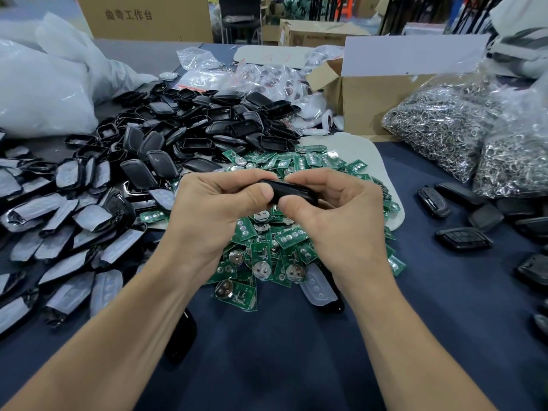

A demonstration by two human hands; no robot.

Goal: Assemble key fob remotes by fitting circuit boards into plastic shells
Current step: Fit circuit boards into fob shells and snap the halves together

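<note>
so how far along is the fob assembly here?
Done: a few closed black key fobs lie on the dark blue cloth at right. In hand: left hand and right hand both pinch one black plastic shell; whether a board is inside is hidden. Remaining: a large pile of green circuit boards and a heap of open black shells. Mostly ahead, I'd judge.

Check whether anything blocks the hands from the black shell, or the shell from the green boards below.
Nothing visible does. The left hand and right hand already grip the black shell, and the green boards lie open directly beneath it.
</note>
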